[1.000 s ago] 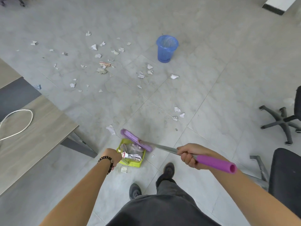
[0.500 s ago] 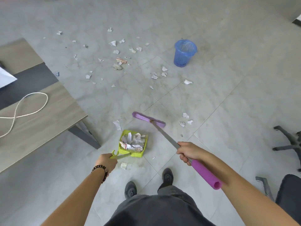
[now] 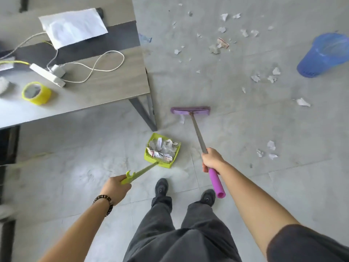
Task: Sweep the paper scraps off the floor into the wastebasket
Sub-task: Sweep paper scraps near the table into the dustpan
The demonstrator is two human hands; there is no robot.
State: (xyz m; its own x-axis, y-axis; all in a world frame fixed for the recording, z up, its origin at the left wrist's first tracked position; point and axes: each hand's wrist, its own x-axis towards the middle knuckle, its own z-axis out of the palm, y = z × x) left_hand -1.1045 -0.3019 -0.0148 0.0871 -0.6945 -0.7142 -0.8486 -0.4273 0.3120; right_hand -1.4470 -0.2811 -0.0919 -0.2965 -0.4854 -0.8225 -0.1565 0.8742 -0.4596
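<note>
Left hand (image 3: 115,188) grips dustpan (image 3: 147,156) | right hand (image 3: 212,159) grips broom (image 3: 190,110) | table leg (image 3: 143,112) beside

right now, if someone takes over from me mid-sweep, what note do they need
Hands: the left hand grips the dustpan handle; the right hand grips the broom where the shaft meets the purple grip.
Things: the dustpan is heaped with paper scraps. The broom head rests on the floor beyond it, with one scrap at its near edge. The blue wastebasket stands far right.
Done: one panful gathered.
Left: loose scraps lie toward the wastebasket; pan not yet emptied.
</note>
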